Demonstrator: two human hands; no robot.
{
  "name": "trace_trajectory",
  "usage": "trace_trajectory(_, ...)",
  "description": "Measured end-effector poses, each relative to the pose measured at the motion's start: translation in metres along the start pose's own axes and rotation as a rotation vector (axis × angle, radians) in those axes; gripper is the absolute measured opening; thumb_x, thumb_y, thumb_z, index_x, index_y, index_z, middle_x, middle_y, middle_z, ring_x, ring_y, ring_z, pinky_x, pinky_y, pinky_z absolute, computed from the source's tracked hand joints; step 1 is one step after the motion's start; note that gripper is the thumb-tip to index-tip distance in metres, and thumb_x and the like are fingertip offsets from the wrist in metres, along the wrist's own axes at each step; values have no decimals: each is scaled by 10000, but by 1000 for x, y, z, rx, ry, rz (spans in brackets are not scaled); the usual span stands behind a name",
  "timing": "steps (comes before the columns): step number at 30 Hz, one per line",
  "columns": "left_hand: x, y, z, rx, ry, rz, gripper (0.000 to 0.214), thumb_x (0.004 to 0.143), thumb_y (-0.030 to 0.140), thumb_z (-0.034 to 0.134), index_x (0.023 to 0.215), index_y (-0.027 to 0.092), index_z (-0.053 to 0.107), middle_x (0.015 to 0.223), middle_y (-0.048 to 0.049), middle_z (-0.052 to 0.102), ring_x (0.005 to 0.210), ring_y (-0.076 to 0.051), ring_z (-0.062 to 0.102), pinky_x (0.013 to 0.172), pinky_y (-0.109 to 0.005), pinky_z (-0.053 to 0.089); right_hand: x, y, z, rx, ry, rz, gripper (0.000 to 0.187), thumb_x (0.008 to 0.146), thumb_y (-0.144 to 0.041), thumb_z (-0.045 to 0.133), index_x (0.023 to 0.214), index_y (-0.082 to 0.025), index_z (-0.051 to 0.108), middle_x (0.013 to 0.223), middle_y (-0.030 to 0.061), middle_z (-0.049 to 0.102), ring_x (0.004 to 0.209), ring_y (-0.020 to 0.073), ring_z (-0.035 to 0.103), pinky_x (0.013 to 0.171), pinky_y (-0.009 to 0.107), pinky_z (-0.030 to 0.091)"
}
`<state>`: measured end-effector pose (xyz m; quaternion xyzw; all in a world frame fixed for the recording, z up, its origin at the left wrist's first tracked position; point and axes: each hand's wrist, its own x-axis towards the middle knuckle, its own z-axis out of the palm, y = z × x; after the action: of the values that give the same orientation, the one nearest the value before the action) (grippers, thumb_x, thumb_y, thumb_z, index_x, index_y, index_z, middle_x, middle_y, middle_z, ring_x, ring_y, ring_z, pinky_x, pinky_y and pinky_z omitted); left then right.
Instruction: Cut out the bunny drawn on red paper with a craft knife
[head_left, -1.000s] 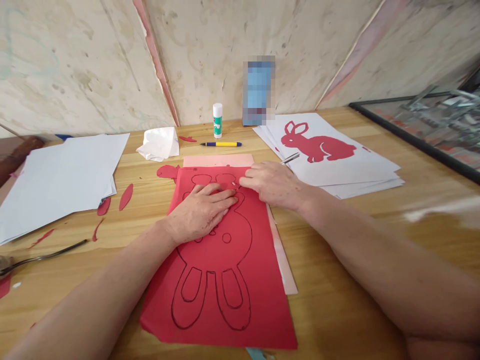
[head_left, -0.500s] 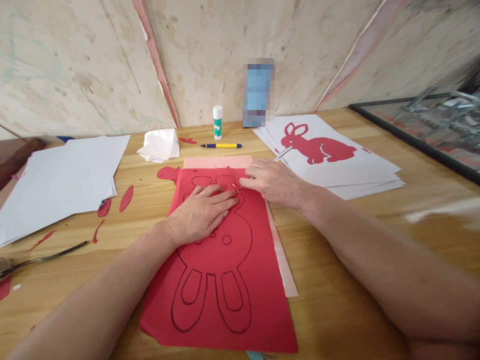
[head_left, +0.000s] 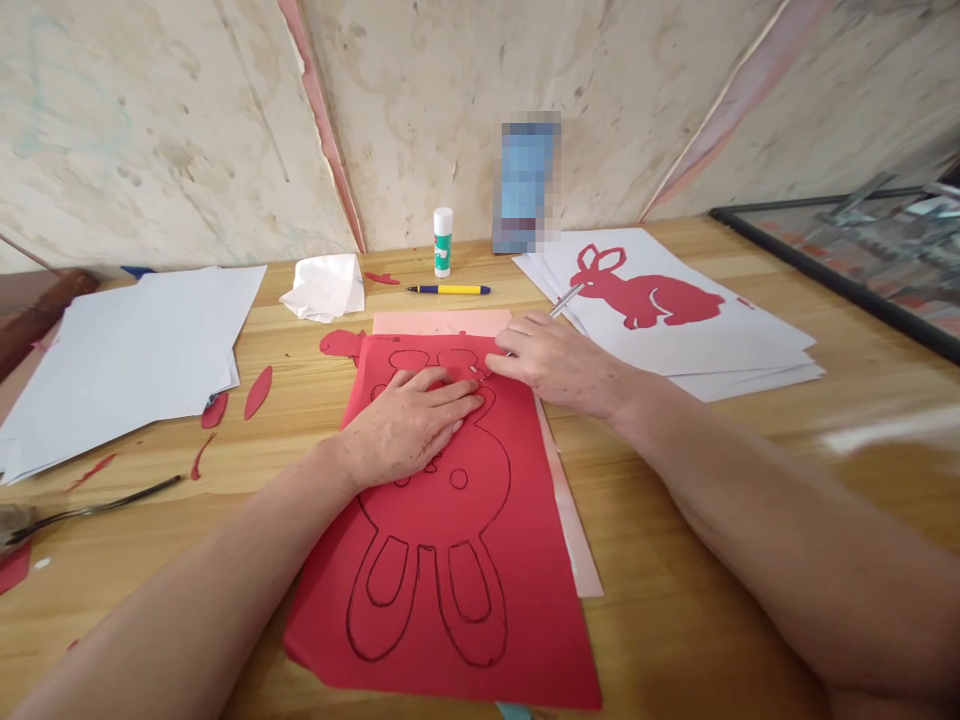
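Note:
A red sheet of paper [head_left: 442,610] lies in front of me, with an upside-down rabbit outline drawn on it in black. My left hand [head_left: 409,425] rests flat on its upper part, fingers spread and covering some of the drawn lines. Just right of those fingertips, my right hand [head_left: 551,360] pinches a slim silver craft knife [head_left: 568,299]. The knife's handle slants up to the right, while its tip is mostly hidden by the fingers at the paper. A small white slit shows near the left fingertips. Pink paper [head_left: 442,322] sticks out beneath the red sheet.
A yellow-and-blue pen [head_left: 450,290], a glue stick [head_left: 442,243] and crumpled white paper [head_left: 324,287] lie beyond the sheet. White sheets [head_left: 135,350] are on the left. At right, a red rabbit cutout [head_left: 664,300] lies on white paper. Red scraps [head_left: 259,392] are scattered leftward.
The whole view has shifted slightly. The knife's handle has tilted a little in my right hand, which stays near the same spot. My left hand keeps its place on the paper.

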<state>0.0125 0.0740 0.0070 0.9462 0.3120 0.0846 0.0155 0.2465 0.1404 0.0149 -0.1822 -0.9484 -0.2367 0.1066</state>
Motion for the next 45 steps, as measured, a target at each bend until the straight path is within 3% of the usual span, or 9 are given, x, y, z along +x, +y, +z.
trace_trajectory(24,0,3,-2,-20,-20,-25,407,976,224,291,1336,178,475,1403,-51,473,1209,-273,381,913,-427,369,0,8,10,128,-8,29,332,894,-57,341,806,-167,642,759,62,564,762,180,425,812,339,331)
trace_trajectory(36,0,1,-1,-27,-13,-14,413,971,227,297,1345,186,468,1413,-45,463,1210,-277,380,921,-441,363,-5,11,11,205,0,64,356,897,-65,311,823,-176,642,752,63,550,770,189,428,763,336,345)
trace_trajectory(41,0,0,0,-20,-10,-14,413,976,237,294,1350,194,465,1411,-43,465,1211,-272,381,929,-438,362,-9,10,11,260,14,122,352,876,-41,320,917,-170,645,780,60,545,768,181,418,730,304,344)
trace_trajectory(45,0,0,1,-9,-15,-9,415,978,245,293,1360,198,449,1421,-38,453,1217,-270,376,939,-443,358,-7,8,7,214,-3,116,342,851,-21,337,866,-163,647,789,68,538,770,186,403,736,313,321)
